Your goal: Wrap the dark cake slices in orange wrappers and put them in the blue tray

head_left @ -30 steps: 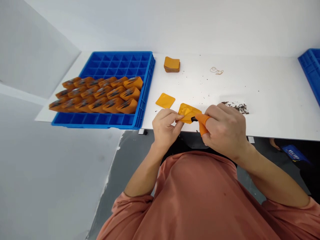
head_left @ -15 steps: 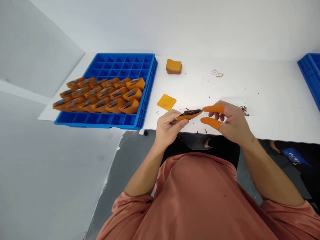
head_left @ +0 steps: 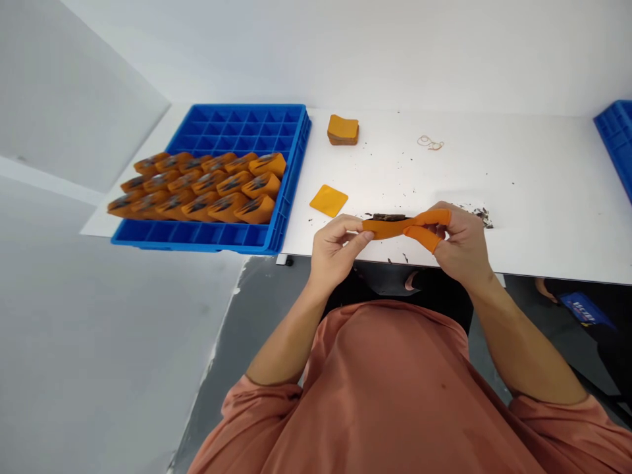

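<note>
Above the table's front edge, an orange paper pouch [head_left: 384, 229] with dark, dried leaf-like material showing along its top is stretched between my hands. My left hand [head_left: 336, 247] pinches the pouch's left end between thumb and fingers. Orange finger cots cover the thumb and index finger of my right hand [head_left: 459, 240], which are closed on the right end. A flat orange square [head_left: 328, 201] lies on the table just beyond my left hand. Dark crumbs [head_left: 481, 216] are gathered beside my right hand.
On the left, a blue divided crate [head_left: 247, 125] holds rows of filled orange pouches [head_left: 210, 187]. A stack of orange squares [head_left: 343, 130] and thin rubber bands [head_left: 430, 143] sit farther back. Another blue crate [head_left: 617, 145] stands at the right edge. Part of another person [head_left: 546, 289] shows lower right.
My right hand has moved slightly left and its thumb and index finger have closed on the pouch's right end. The pouch has turned, showing more of its orange side.
</note>
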A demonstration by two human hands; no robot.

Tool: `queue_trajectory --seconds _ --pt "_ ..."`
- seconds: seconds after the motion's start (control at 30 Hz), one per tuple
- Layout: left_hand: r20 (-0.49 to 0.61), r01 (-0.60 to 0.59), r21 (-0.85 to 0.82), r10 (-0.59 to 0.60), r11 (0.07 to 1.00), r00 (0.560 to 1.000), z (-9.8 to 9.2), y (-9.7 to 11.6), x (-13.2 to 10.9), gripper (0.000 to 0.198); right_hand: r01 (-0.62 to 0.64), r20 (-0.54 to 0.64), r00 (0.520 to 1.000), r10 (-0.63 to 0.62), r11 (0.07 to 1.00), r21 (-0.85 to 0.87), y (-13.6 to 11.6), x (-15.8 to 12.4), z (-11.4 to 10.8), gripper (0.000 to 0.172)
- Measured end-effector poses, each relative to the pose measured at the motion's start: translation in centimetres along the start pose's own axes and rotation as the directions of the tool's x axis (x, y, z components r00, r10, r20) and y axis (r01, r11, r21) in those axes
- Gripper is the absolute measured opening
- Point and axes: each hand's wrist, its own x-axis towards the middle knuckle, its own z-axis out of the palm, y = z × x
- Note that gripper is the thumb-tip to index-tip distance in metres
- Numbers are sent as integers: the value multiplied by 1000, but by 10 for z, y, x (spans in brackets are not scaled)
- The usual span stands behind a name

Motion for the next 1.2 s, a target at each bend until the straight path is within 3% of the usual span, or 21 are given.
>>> queue_trajectory --seconds 0.2,0.47,0.63,0.8,0.93,1.07,1.13,1.2 --pt "-12 -99 100 100 990 995 -1 7 5 18 41 -45 998 -41 999 1 3 -4 1 4" --pt "46 -132 137 127 982 991 1 10 7 31 54 -69 996 -53 999 9 3 -6 1 6" --pt "84 -119 151 107 981 991 -2 11 5 42 -22 -21 1000 22 999 29 7 -7 -1 9" --pt "106 -53 151 37 987 994 -6 17 -1 42 13 -18 1000 -10 987 162 14 -10 2 14" --pt "171 69 202 -105 977 980 -39 18 -13 36 66 -45 997 -58 978 199 17 -12 1 20" --pt "360 142 406 -301 903 883 -100 -15 -48 25 79 -62 996 -70 985 151 18 -14 -6 17" --pt "348 140 621 -430 772 833 -123 -44 -74 16 68 -72 996 -59 988 140 19 -17 -8 17" --pt "284 162 799 -600 579 748 -133 -74 -101 17 65 -83 995 -53 987 148 20 -20 -8 17"
